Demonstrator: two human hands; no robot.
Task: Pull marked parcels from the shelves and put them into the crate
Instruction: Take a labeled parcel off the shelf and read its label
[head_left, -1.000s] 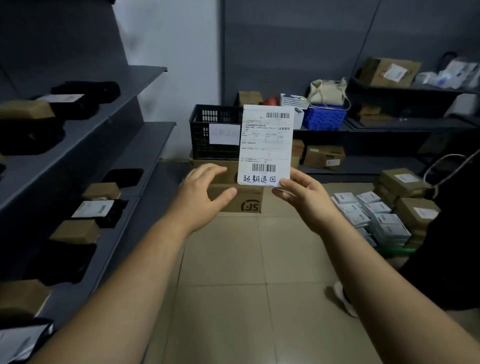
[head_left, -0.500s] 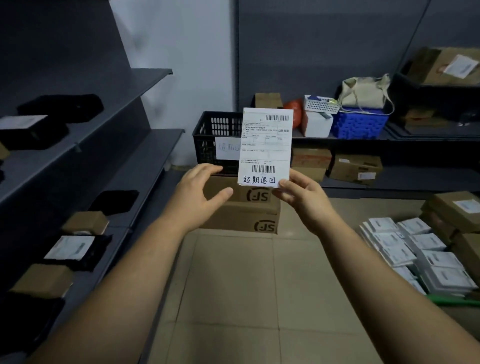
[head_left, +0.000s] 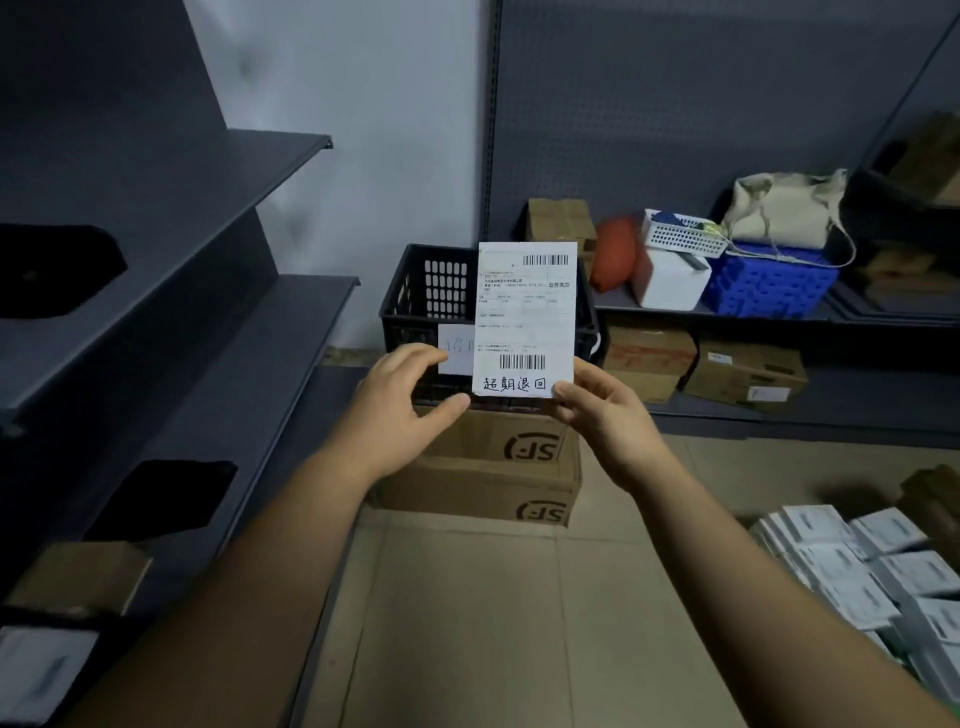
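**Slip held up in front of crate, 0 parcels in hand**

The right hand (head_left: 602, 415) pinches the lower right corner of a printed slip (head_left: 524, 312) (2 barcodes, a handwritten line at the foot) and holds it upright at centre view. The left hand (head_left: 400, 410) is spread and relaxed just beside the slip's lower left corner and grips nothing. I cannot tell whether its thumb touches the paper.

The black crate (head_left: 410, 306) stands directly behind the slip, on 2 stacked cardboard boxes (head_left: 498, 467) on the floor. A white note on its front wall is partly covered by the left hand. The slip hides much of the interior, and no parcel shows above the rim.

The shelves (head_left: 208, 364) at left carry a black parcel (head_left: 166, 499) and a brown carton (head_left: 83, 577). Any marks on them are unreadable from here.

Judgement: the task looks to be at an early stage or between picks. Nothing is confirmed in the crate, and goods remain on the shelves. What is left is to find the marked items, pull them and carry them to the crate.
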